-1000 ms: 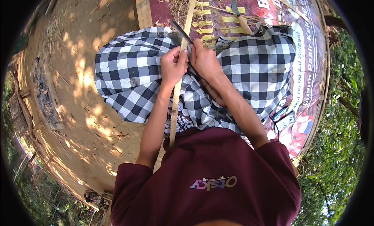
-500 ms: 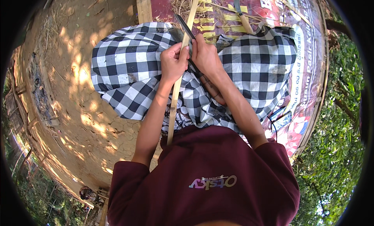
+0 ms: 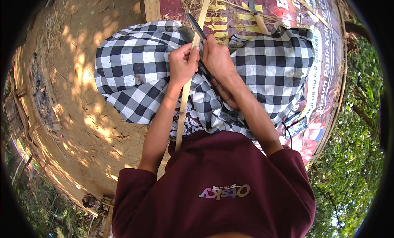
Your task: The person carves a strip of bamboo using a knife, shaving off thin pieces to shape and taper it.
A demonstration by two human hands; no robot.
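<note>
A long pale strip of wood or bamboo (image 3: 184, 101) runs from against my shirt, up between my legs and past my hands. My left hand (image 3: 183, 64) is closed around it, thumb lying along the strip. In my right hand (image 3: 217, 58) is a knife (image 3: 194, 24), gripped close to its dark blade, which crosses the strip at a slant just beyond my fingers. The knife's long handle reaches back under my right forearm, partly hidden. Black-and-white checked cloth (image 3: 137, 59) covers my spread legs beneath both hands.
A curved knife with a wooden handle (image 3: 258, 20) lies ahead, to the right, on a printed red banner (image 3: 172, 9). Shavings (image 3: 193, 0) are scattered there. A wooden board (image 3: 152, 7) stands at the banner's left edge. Cracked earth (image 3: 82, 102) stretches left; a small dark-edged device (image 3: 296, 124) rests right.
The blade has shifted very slightly to the right along with my right hand. My left hand keeps its hold on the strip in almost the same place.
</note>
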